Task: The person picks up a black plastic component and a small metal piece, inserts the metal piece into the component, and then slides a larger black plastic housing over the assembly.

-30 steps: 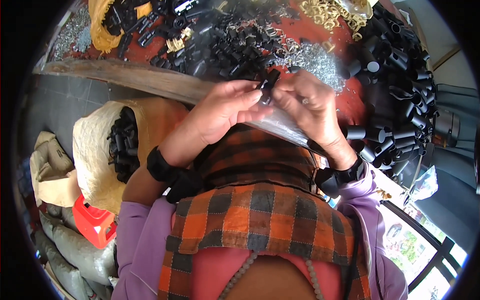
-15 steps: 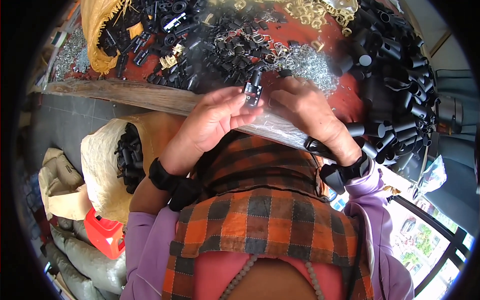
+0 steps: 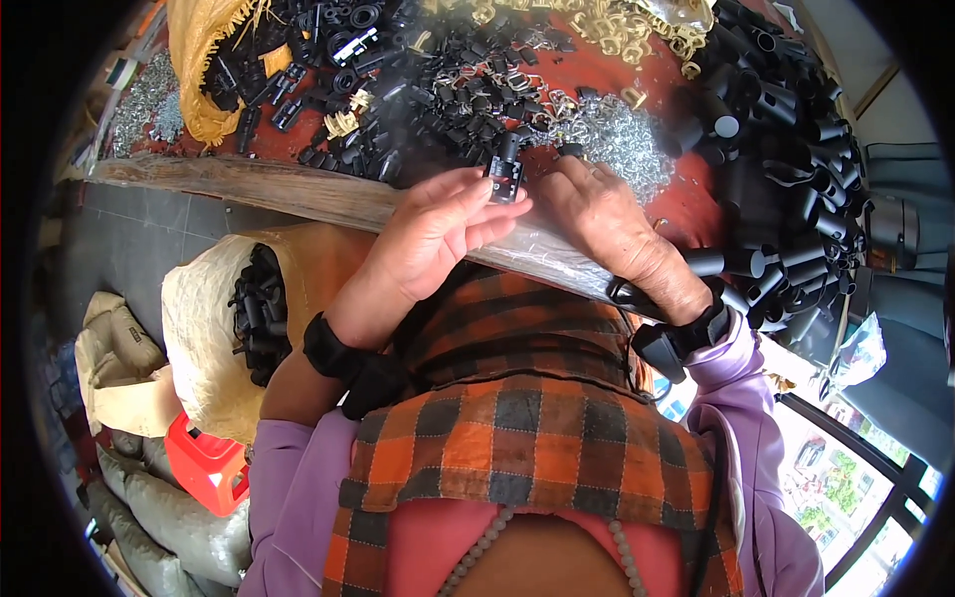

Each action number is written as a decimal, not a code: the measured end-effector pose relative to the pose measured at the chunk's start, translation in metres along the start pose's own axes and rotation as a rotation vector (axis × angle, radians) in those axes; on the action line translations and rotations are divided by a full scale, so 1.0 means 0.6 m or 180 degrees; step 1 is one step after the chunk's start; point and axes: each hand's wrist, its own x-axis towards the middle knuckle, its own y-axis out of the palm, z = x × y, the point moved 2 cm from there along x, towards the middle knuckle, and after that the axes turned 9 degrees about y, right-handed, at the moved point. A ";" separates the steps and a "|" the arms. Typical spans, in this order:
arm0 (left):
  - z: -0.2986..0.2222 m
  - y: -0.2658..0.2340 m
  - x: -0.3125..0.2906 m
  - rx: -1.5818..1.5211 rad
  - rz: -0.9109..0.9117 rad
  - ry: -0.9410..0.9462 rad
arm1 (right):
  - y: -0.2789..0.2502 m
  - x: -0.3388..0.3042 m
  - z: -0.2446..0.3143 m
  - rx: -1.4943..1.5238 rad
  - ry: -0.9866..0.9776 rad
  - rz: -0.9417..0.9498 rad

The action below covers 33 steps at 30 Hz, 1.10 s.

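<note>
My left hand (image 3: 433, 234) pinches a small black plastic clip part (image 3: 504, 176) between thumb and fingertips, just above the table's wooden front edge (image 3: 249, 189). My right hand (image 3: 607, 224) rests beside it, fingers curled down at a heap of small silver metal pieces (image 3: 612, 139); whether it holds anything is hidden. Both wrists wear black bands. Loose black plastic parts (image 3: 438, 90) cover the red tabletop beyond the hands.
A pile of black tubes (image 3: 786, 129) fills the table's right side, brass-coloured rings (image 3: 617, 25) lie at the back, a yellow sack (image 3: 199, 70) at back left. Below left, an open sack of black parts (image 3: 261, 313), grey sacks (image 3: 169, 517), a red container (image 3: 204, 463).
Both hands moved slightly forward over the table edge. The black clip stays in my left hand, and my right hand has come off it and dropped to the silver pieces.
</note>
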 end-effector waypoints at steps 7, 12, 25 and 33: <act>0.007 0.006 0.008 -0.0341 0.0128 0.0084 | -0.036 0.012 0.022 0.0877 -0.0023 -0.0331; 0.012 -0.002 0.014 -0.0348 0.0322 0.0328 | -0.031 0.017 0.026 0.0994 -0.0122 -0.0572; 0.017 -0.002 0.013 -0.0224 0.0459 0.0444 | -0.018 0.013 0.007 0.3494 0.1501 0.0637; 0.023 -0.012 0.017 -0.0304 0.0606 0.0627 | -0.012 0.007 -0.006 0.4721 0.1924 0.0827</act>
